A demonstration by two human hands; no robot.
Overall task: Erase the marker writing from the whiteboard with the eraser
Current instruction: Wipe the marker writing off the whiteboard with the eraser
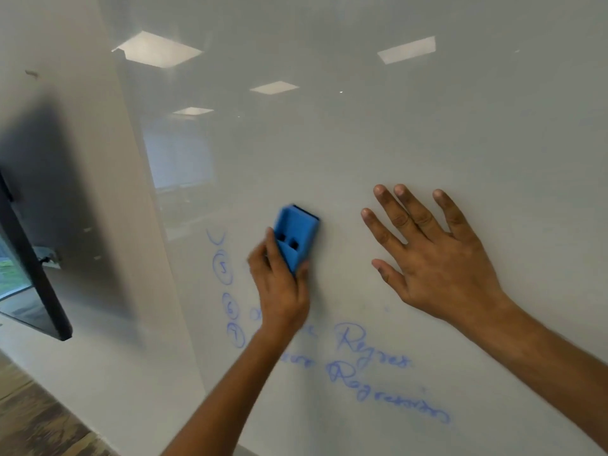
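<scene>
head view | faces forward, slightly down | close to whiteboard [394, 143] (single camera)

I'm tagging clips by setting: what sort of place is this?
Probably an office or meeting room: a wall-mounted whiteboard reflecting ceiling light panels, and a dark screen on the adjoining wall.

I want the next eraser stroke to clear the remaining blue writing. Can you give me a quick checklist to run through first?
1. Left hand grips blue eraser: ok.
2. Eraser lies against whiteboard: ok, as far as the view shows.
3. Right hand flat on the board, clear of the writing: ok.
4. Blue writing remaining below the eraser: not ok, still there.
5. Circled numbers at left: not ok, unerased.
6. Eraser pad clean: cannot tell.
</scene>
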